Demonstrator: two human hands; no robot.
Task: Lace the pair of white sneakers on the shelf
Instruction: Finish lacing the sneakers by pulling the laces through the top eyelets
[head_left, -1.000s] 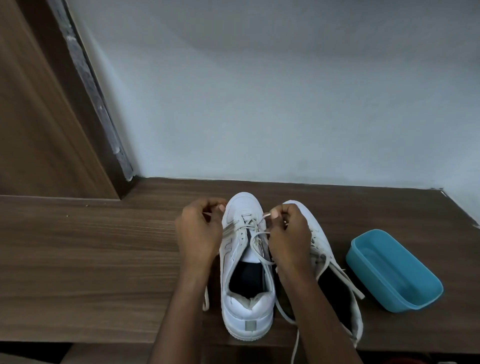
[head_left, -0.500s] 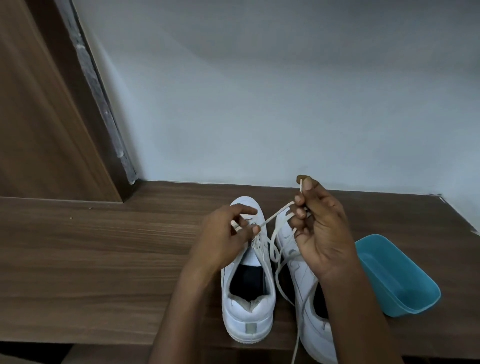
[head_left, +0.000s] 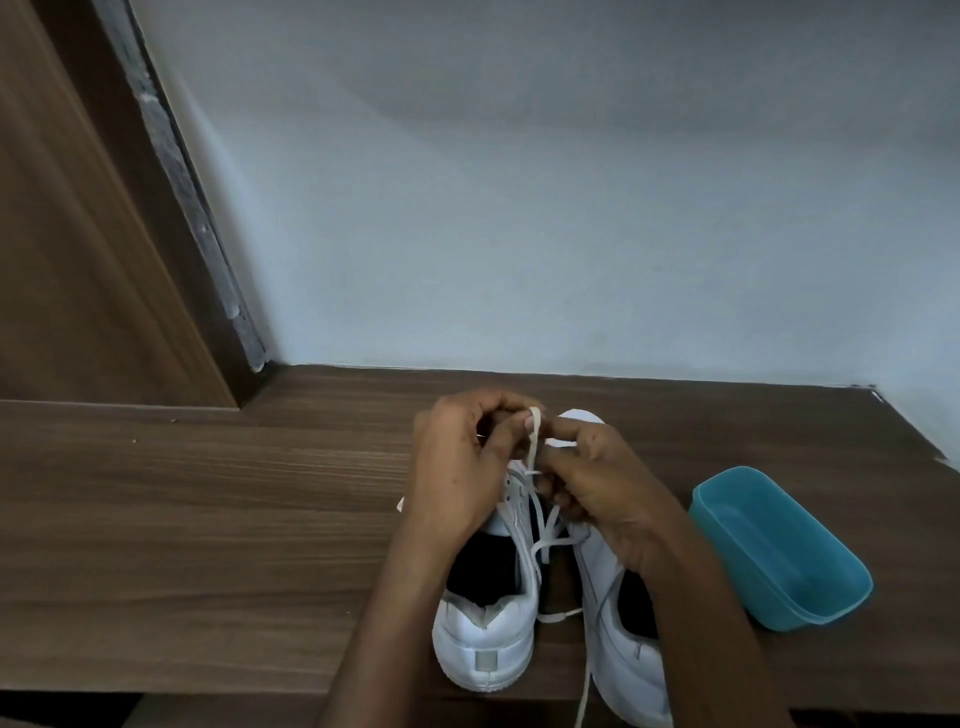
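Note:
Two white sneakers stand side by side on the wooden shelf (head_left: 208, 519), toes toward the wall. The left sneaker (head_left: 488, 639) shows its heel and dark inside. The right sneaker (head_left: 618, 644) is partly hidden by my right forearm. My left hand (head_left: 457, 467) and my right hand (head_left: 597, 483) meet above the left sneaker's front. Both pinch the white lace (head_left: 535, 436), which rises in a small loop between the fingertips. More lace crosses between the shoes, and one end hangs over the shelf's front edge.
A teal plastic tub (head_left: 779, 551) sits open on the shelf just right of the sneakers. A pale wall closes the back. A brown wooden panel (head_left: 78, 234) rises at the left. The shelf's front edge runs just below the heels.
My right hand has dropped from its raised pull and come in to meet my left hand over the left sneaker. The lace, stretched taut before, now forms a short loop between the fingers.

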